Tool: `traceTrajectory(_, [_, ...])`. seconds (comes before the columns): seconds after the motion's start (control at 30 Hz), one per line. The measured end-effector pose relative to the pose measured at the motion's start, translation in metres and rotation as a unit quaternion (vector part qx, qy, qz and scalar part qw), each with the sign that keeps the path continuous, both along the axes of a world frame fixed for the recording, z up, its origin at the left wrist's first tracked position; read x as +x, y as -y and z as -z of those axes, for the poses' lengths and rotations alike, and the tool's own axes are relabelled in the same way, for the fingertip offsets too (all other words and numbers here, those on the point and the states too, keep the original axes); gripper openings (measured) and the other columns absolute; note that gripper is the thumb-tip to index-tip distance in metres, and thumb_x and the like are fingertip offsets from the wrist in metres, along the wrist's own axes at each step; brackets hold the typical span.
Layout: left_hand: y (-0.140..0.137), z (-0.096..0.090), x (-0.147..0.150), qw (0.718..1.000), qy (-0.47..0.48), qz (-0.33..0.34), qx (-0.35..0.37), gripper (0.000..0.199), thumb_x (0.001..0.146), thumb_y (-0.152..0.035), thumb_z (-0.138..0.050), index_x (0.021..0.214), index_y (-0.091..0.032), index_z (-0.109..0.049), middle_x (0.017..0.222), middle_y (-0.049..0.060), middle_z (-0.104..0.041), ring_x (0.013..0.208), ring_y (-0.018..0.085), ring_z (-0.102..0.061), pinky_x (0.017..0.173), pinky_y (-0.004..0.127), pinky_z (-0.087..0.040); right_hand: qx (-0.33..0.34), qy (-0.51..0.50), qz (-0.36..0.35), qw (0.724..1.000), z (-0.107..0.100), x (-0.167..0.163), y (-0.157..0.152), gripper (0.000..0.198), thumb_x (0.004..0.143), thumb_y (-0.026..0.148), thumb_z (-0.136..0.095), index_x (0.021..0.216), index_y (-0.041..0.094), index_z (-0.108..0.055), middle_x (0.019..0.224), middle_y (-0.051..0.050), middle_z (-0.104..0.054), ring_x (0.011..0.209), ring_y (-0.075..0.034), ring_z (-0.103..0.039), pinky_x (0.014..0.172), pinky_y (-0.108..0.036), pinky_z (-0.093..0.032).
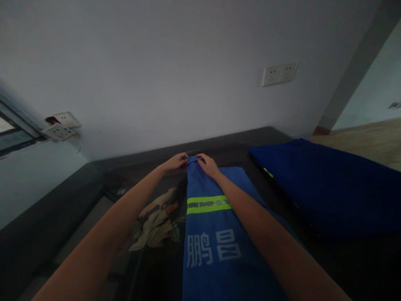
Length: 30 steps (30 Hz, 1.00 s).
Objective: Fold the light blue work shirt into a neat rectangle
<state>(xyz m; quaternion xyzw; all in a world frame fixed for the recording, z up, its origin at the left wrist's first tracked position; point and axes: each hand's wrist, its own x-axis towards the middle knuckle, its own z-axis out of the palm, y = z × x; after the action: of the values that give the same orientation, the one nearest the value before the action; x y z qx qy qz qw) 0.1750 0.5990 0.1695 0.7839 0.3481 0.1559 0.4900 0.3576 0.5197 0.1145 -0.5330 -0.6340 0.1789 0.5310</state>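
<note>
A blue work garment with a yellow-green reflective band and pale printed characters lies stretched away from me over a dark surface. At its far end, my left hand pinches the left corner of the cloth. My right hand grips the same edge just to the right, its fingers closed on the fabric. Both arms reach forward, the right forearm crossing over the garment and hiding part of it. The cloth between the two hands is bunched a little.
Crumpled beige and brown scraps lie left of the garment. A darker blue cloth stack with a small yellow-green strip rests at the right. Behind stands a pale wall with sockets; more sockets hang at the left.
</note>
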Motion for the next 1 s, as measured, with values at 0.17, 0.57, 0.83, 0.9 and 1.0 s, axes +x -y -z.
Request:
traceTrajectory(0.17, [0.002, -0.004, -0.002, 0.997, 0.003, 0.028, 0.066, 0.021, 0.077, -0.035, -0.061, 0.088, -0.018, -0.053, 0.085, 0.002, -0.057, 0.085, 0.018, -0.057, 0.08, 0.034, -0.05, -0.054, -0.055, 0.023, 0.997, -0.01, 0.012, -0.022, 0.031, 0.094, 0.023, -0.037, 0.108, 0.015, -0.062, 0.097, -0.009, -0.068, 0.088, -0.016, -0.061, 0.085, -0.033, -0.047])
traceTrajectory(0.57, [0.028, -0.017, -0.012, 0.898, -0.029, 0.118, 0.423, 0.019, 0.083, -0.021, -0.055, 0.099, -0.021, -0.065, 0.111, 0.009, -0.05, 0.112, 0.023, -0.045, 0.102, 0.04, -0.036, -0.231, -0.079, -0.256, 0.935, -0.04, 0.021, -0.023, 0.024, 0.072, 0.012, -0.063, 0.094, 0.016, -0.072, 0.089, -0.005, -0.072, 0.073, -0.013, -0.062, 0.067, -0.024, -0.048])
traceTrajectory(0.83, [0.048, -0.018, -0.02, 0.876, -0.086, 0.146, 0.452, 0.025, 0.085, -0.019, -0.047, 0.101, -0.024, -0.066, 0.115, 0.006, -0.051, 0.11, 0.022, -0.046, 0.098, 0.033, -0.038, -0.154, -0.015, -0.272, 0.95, -0.037, 0.028, -0.025, 0.024, 0.061, 0.023, -0.075, 0.083, 0.014, -0.072, 0.076, -0.002, -0.07, 0.07, -0.014, -0.06, 0.07, -0.025, -0.046])
traceTrajectory(0.9, [0.051, -0.019, -0.021, 0.873, -0.077, 0.151, 0.457, 0.022, 0.086, -0.023, -0.05, 0.101, -0.023, -0.066, 0.115, 0.007, -0.051, 0.11, 0.022, -0.047, 0.098, 0.033, -0.038, -0.143, -0.003, -0.26, 0.955, -0.035, 0.027, -0.026, 0.025, 0.063, 0.029, -0.074, 0.082, 0.013, -0.073, 0.071, -0.002, -0.068, 0.065, -0.013, -0.058, 0.065, -0.025, -0.045])
traceTrajectory(1.0, [0.052, -0.021, -0.022, 0.874, -0.069, 0.147, 0.459, 0.02, 0.087, -0.03, -0.053, 0.101, -0.022, -0.065, 0.114, 0.009, -0.051, 0.111, 0.022, -0.048, 0.099, 0.034, -0.038, -0.132, 0.002, -0.245, 0.96, -0.032, 0.025, -0.027, 0.026, 0.066, 0.033, -0.071, 0.081, 0.012, -0.073, 0.069, -0.002, -0.068, 0.062, -0.012, -0.056, 0.064, -0.025, -0.043])
